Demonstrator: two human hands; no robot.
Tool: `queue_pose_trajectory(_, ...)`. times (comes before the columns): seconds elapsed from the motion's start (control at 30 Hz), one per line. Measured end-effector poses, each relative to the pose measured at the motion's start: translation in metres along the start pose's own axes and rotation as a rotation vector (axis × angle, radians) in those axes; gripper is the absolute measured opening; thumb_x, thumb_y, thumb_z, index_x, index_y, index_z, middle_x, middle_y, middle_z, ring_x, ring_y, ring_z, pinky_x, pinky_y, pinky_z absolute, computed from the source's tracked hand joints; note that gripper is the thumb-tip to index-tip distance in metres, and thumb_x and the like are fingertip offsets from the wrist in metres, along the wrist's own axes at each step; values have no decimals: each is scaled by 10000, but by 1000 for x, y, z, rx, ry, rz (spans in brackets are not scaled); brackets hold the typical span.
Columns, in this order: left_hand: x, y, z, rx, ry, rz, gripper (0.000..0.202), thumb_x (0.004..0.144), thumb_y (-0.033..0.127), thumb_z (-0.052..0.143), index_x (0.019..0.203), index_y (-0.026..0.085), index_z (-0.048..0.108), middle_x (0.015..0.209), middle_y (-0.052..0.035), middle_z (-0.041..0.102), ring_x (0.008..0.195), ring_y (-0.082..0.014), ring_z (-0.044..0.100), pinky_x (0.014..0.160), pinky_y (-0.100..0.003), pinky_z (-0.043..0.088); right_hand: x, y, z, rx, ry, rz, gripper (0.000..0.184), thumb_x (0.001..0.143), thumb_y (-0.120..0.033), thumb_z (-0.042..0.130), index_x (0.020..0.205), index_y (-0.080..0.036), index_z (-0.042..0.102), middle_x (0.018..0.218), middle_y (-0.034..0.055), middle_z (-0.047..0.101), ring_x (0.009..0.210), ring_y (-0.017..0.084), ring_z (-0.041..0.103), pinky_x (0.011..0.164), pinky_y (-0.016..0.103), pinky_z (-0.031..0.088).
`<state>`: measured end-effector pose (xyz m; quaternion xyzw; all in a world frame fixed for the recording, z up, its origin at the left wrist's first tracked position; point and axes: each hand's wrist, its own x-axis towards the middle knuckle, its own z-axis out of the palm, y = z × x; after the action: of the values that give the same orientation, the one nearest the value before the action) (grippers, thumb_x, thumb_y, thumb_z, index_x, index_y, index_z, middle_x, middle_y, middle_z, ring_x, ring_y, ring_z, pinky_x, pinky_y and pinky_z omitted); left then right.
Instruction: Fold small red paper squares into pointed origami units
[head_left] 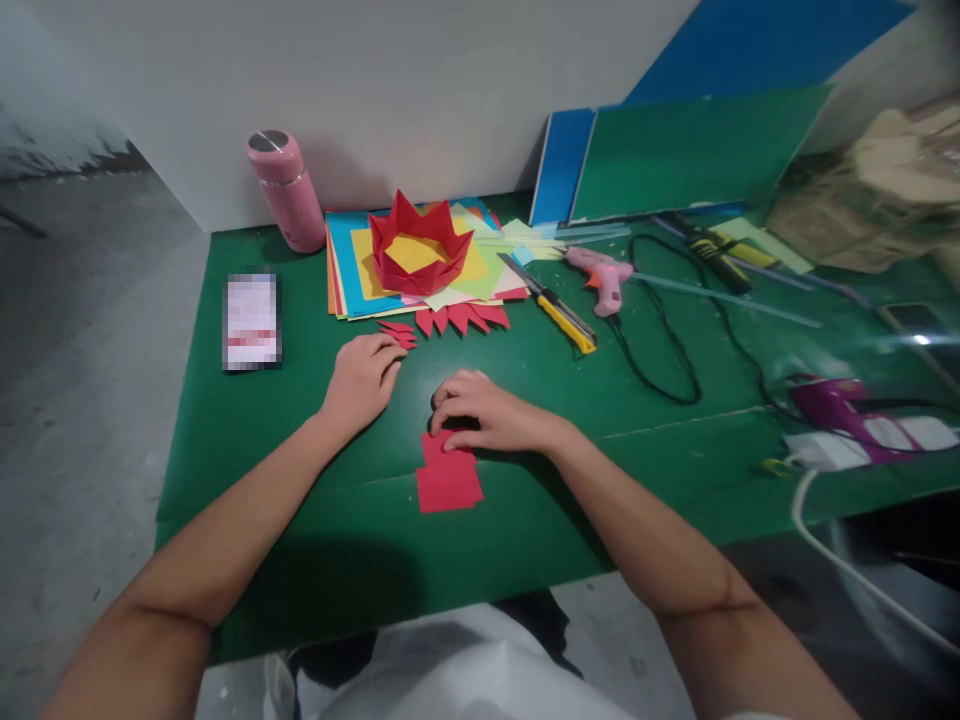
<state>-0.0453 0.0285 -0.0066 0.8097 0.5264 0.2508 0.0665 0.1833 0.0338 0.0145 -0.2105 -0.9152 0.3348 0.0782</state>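
My left hand (pixel 364 378) rests on the green table, its thumb apart from the fingers. Its fingertips reach the edge of a small group of folded red paper pieces (pixel 397 334). More pointed red paper petals (pixel 461 319) fan out in a row just to the right. Closer to me, my right hand (pixel 487 410) is curled over the top red paper square (pixel 439 447), with thumb and index finger at its upper edge. Below this square, overlapping it, lie more red paper squares (pixel 450 490). The right hand's other fingertips are partly hidden.
Behind, a red folded paper crown shape (pixel 420 275) sits on stacked coloured paper (pixel 341 265). A pink bottle (pixel 289 195) and a blurred-out white item (pixel 252 320) stand left. A yellow cutter (pixel 562 318), pink glue gun (pixel 600 278), black cord (pixel 675 355) and power strip (pixel 832 450) lie right.
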Motion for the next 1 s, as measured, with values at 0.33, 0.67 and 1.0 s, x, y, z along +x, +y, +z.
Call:
queue_pose_trajectory(0.33, -2, 10, 0, 114, -4, -49, 319, 899, 172, 449, 1157, 195, 634, 1129, -108, 623, 1043, -283, 525, 860, -440, 377, 0, -2, -2, -8, -3, 7, 432, 773, -577, 661, 1041, -240, 689, 1038, 80, 567, 1008, 232, 493, 870, 359, 317)
queue_pose_trajectory(0.67, -5, 19, -5, -284, 12, 112, 257, 940, 302, 444, 1103, 189, 607, 1063, -87, 634, 1024, -215, 579, 929, -393, 391, 1, 1, 3, 84, 68, -7, 143, 856, -347, 650, 901, -214, 677, 948, 54, 634, 961, 204, 543, 871, 362, 344)
queue_pose_trajectory(1.0, -11, 35, 12, -1008, -108, -259, 370, 812, 359, 656, 1127, 194, 553, 888, -34, 619, 728, -129, 606, 620, -241, 524, 5, 9, 15, 651, 666, 218, 214, 824, -320, 647, 937, -237, 485, 769, -35, 584, 666, 105, 556, 605, 232, 429)
